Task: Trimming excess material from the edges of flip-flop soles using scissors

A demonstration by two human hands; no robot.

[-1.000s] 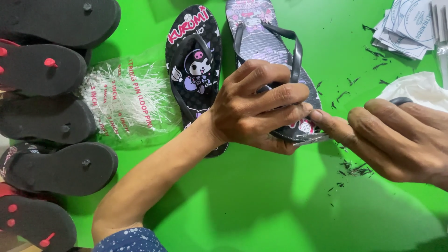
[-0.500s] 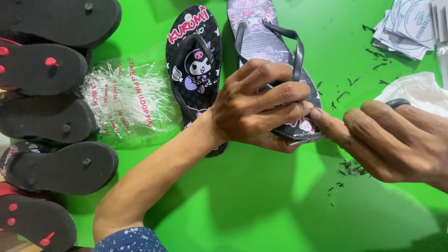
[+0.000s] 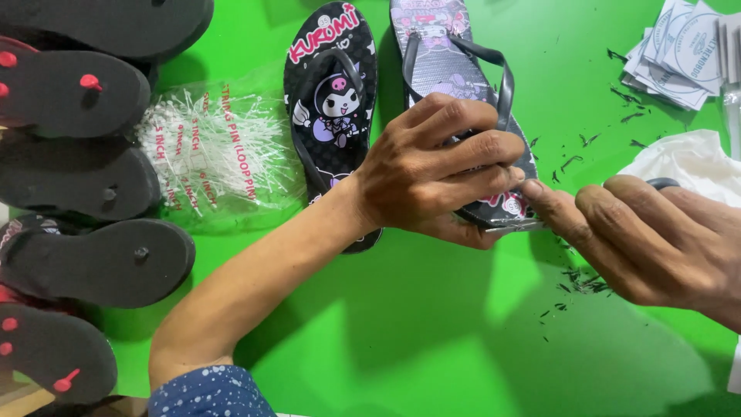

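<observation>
My left hand [image 3: 444, 166] presses down on the heel of a grey printed flip-flop [image 3: 448, 58] with a dark strap, fingers curled over its near end. My right hand [image 3: 656, 239] comes in from the right, and its forefinger tip touches the sandal's heel edge next to my left fingers. It is closed around a tool of which only a black loop [image 3: 662, 183] shows above the knuckles. A second flip-flop [image 3: 328, 85], black with a cartoon figure, lies just left of the first, partly under my left wrist.
Black sandals with red plugs [image 3: 73, 93] are stacked sole-up along the left edge. A clear bag of white loop pins [image 3: 212, 150] lies beside them. Paper tags [image 3: 679, 54] and a white bag [image 3: 687, 158] sit at the right. Black trimmings [image 3: 583, 282] dot the green table [image 3: 417, 332].
My right hand has crept slightly up and left against the heel edge. My left hand keeps the same grip.
</observation>
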